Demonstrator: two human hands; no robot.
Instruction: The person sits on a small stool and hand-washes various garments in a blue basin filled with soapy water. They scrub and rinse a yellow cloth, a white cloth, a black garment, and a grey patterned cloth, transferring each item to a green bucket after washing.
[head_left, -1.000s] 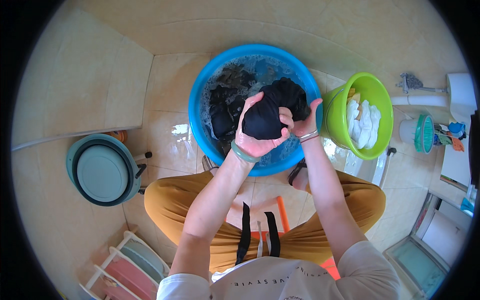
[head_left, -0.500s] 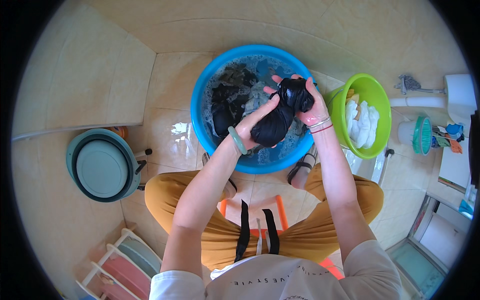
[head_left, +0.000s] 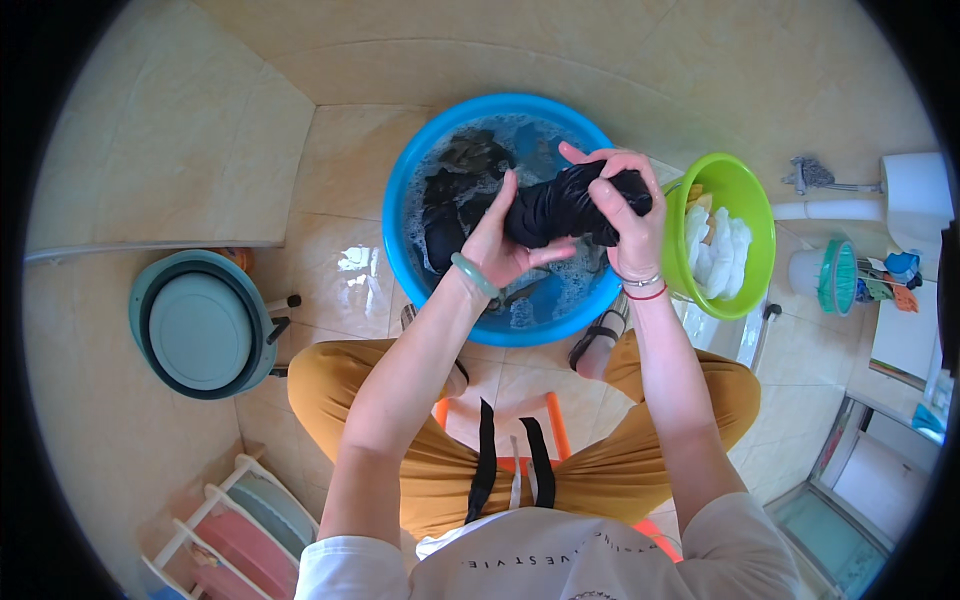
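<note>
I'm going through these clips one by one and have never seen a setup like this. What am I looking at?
There is no machine: this is a person's own bare hands. A wide fisheye camera worn on the head looks down at them, so straight edges bend.

The right hand grips one end of a bunched black cloth; the left hand, spread open, supports the other end.

Below is a blue basin with foamy water and dark clothes, on a tiled floor. Beside it, a green bucket holds white cloth.
</note>
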